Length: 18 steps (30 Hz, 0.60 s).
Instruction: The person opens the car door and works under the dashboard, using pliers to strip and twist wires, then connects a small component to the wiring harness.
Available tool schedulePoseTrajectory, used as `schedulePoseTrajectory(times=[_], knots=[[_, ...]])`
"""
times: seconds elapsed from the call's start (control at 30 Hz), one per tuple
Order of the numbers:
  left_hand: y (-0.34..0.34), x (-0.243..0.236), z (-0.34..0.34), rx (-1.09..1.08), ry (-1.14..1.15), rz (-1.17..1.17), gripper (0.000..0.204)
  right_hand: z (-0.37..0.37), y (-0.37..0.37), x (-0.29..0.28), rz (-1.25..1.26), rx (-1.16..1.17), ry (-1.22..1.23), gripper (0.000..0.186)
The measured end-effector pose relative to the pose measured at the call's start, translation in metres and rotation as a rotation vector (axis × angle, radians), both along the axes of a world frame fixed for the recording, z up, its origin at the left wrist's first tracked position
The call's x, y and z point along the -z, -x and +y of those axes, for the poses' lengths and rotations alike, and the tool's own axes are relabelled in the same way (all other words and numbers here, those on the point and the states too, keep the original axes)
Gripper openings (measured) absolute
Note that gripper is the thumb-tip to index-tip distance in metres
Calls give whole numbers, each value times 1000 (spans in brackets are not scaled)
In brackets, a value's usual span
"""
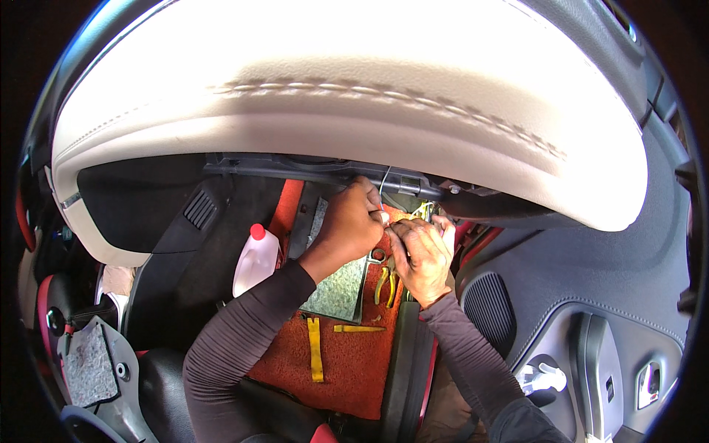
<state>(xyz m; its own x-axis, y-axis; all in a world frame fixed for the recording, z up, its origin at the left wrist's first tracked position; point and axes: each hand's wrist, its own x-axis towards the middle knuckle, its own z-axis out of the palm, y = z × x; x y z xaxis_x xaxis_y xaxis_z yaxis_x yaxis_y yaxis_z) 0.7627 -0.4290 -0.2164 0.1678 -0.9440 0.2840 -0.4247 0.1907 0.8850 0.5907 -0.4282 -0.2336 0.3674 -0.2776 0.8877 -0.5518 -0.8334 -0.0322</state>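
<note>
My left hand (353, 221) is under the car's dashboard, its fingers pinched on a thin white wire (385, 181) that runs up to the dash's underside. Close beside it, my right hand (422, 255) has its fingers curled together, thumb toward the left fingertips. What the right fingers hold is hidden. A cluster of pale wires (423, 210) shows just behind the right hand. Pliers with yellow handles (382, 286) lie on the red floor mat (347, 399) below my hands. Near them rest two yellow flat tools, one lengthwise (316, 347) and one crosswise (360, 328).
The cream stitched dashboard (354, 122) overhangs my hands. A speckled grey panel (332, 301) lies on the mat. Left of it stands a whitish jug (255, 262) with a red cap. At right are the door panel (591, 280) and a white object (545, 378) in its recess.
</note>
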Motion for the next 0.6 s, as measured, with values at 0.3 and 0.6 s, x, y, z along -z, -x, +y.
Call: schedulePoseTrajectory(times=[0.3, 0.6], knots=[[0, -3, 5, -100, 186, -283, 25, -5, 1, -1, 47, -5, -6, 25], [-3, 17, -12, 7, -5, 56, 20, -5, 3, 3, 73, 24, -7, 28]])
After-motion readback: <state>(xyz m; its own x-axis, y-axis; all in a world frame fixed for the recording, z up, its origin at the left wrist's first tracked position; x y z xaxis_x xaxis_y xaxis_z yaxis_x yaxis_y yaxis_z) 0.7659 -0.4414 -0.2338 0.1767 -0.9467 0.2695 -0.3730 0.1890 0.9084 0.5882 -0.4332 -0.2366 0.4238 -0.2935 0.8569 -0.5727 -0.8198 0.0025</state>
